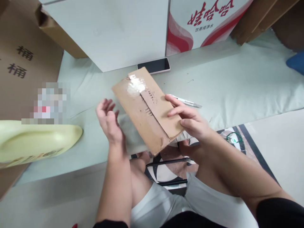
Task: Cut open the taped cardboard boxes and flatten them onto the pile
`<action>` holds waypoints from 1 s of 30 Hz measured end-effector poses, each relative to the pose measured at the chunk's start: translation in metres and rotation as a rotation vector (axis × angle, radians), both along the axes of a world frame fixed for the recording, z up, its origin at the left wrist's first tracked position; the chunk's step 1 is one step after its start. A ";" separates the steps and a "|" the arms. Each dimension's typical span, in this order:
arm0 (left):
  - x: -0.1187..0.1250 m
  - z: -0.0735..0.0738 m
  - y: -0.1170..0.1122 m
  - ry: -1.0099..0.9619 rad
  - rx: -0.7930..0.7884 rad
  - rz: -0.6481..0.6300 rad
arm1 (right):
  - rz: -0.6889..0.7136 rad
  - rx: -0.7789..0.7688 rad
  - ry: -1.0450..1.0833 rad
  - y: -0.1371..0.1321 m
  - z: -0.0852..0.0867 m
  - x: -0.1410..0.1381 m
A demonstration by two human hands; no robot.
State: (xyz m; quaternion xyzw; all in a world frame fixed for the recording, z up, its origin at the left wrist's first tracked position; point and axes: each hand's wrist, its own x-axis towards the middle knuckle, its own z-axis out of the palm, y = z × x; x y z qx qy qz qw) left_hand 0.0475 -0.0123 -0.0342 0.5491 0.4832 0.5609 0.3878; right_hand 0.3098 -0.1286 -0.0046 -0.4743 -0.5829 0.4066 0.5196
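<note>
A small brown cardboard box (152, 107) is tilted above the cloth in front of me, with a lengthwise seam and shiny clear tape near its far end. My right hand (186, 115) grips its right side, fingers on the top face. To the left of the box, apart from it, my left hand (109, 120) is raised with fingers loosely curled and spread, holding nothing. A pair of metal scissors or a similar slim metal tool (186, 101) lies on the cloth behind my right fingers, partly hidden.
A phone (155, 66) lies beyond the box, against a white carton (133, 31). A red-and-white carton (204, 25) stands beside it. At left are a pale yellow plastic object (40, 142) and a large brown carton (23, 60). Pale green cloth (237, 82) covers the surface.
</note>
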 end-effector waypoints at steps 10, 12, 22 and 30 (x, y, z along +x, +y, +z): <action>0.012 0.009 0.015 -0.007 0.084 -0.157 | -0.364 -0.043 -0.043 0.010 -0.029 0.014; 0.013 0.010 0.014 -0.044 0.080 -0.169 | -0.566 -0.079 -0.336 0.017 -0.040 0.029; 0.020 0.013 0.004 -0.027 0.031 -0.248 | -0.647 -0.198 -0.711 0.037 -0.040 0.045; 0.040 0.004 -0.005 -0.183 0.072 -0.377 | -0.624 0.449 0.028 0.029 0.048 0.012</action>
